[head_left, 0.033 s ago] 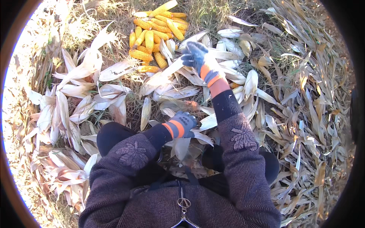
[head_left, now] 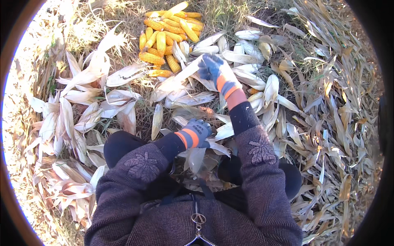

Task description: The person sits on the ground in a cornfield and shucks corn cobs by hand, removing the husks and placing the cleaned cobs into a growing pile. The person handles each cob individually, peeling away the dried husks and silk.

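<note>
My right hand [head_left: 211, 70], in a grey-blue glove with orange bands, is raised over a scatter of pale husks. Its fingers are loosely bent, slightly blurred, and nothing shows in them. Lower down, between my knees, is my left hand [head_left: 193, 133] in a matching glove. Its back faces up, fingers somewhat apart, just above dry corn husks [head_left: 196, 160]; the fingertips are partly hidden. Ahead lies a pile of husked yellow corn cobs [head_left: 168, 37], with one cob [head_left: 175, 10] slanting across its far side. Unhusked ears of corn [head_left: 248, 49] lie right of the pile.
Loose husks [head_left: 67, 119] spread on my left. A thick bank of dry corn stalks and leaves [head_left: 340, 119] curves along my right. Dry grass [head_left: 221, 18] covers the ground ahead. My bent knees [head_left: 123, 147] frame the near area.
My right hand has drawn slightly back toward me, its fingers more bent. The cob at the far side of the pile has shifted slightly nearer and left. My left hand has barely moved.
</note>
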Demonstrator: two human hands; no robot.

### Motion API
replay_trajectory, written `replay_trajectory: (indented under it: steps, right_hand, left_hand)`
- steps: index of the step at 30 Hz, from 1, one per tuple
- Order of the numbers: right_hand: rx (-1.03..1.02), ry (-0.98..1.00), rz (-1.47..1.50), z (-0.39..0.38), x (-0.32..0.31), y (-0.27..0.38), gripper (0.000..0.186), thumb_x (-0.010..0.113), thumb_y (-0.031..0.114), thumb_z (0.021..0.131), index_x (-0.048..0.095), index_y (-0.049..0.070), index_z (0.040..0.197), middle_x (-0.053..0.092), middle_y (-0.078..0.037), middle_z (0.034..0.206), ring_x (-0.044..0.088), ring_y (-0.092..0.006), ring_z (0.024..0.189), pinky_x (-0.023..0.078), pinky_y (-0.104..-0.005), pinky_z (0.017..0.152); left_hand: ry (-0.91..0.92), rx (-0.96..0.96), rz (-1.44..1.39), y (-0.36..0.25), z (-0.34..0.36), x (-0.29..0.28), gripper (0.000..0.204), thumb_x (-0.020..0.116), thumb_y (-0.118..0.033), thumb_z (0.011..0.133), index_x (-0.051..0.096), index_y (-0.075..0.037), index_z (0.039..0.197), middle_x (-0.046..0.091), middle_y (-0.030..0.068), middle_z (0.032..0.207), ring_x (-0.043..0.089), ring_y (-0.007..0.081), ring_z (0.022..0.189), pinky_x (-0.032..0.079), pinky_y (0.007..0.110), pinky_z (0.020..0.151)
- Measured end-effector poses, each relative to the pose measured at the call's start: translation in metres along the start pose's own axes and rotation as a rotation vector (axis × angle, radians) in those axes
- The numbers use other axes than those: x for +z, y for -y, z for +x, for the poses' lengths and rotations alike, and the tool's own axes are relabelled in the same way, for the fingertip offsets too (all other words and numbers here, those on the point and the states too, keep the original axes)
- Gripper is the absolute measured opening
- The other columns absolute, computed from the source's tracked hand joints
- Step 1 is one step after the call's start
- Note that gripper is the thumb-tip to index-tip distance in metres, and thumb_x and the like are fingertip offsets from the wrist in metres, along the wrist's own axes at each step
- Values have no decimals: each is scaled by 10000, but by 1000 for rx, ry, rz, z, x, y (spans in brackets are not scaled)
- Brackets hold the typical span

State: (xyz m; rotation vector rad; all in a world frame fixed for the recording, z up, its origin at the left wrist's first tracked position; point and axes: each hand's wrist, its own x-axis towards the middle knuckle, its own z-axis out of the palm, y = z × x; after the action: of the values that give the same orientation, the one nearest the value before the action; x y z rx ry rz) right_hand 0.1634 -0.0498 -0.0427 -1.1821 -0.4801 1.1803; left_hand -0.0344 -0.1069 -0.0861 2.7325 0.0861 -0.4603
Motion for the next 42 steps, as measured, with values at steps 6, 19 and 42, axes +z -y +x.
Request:
replay_trajectory:
  steps: [6,19,42]
  right_hand:
    - [200,-87,-406,-9,-80,-151,259,632,188,830,615,41,1042,610,-39,731,554,-135,550,473,-290,515]
    - [-277,114,-1151,25,-6,-115,233,564,253,831,677,102,967,666,-179,941,630,-351,879,494,-422,805]
    - [-202,43,-1415,87,9,-224,314,518,86,820,585,126,1124,611,-135,1074,617,-338,936,502,-434,791]
  left_hand:
    - [69,-141,68,-5,2,4,772,673,-566,698,508,-76,1272,527,142,1219,500,358,1131,417,488,902]
    - [258,-308,-146,-1,-6,-29,775,742,-493,676,520,5,1226,511,253,1178,600,393,976,506,432,809]
    - [156,-226,-121,9,-41,-82,466,613,-366,803,551,-4,1088,610,140,954,609,294,878,482,392,735]
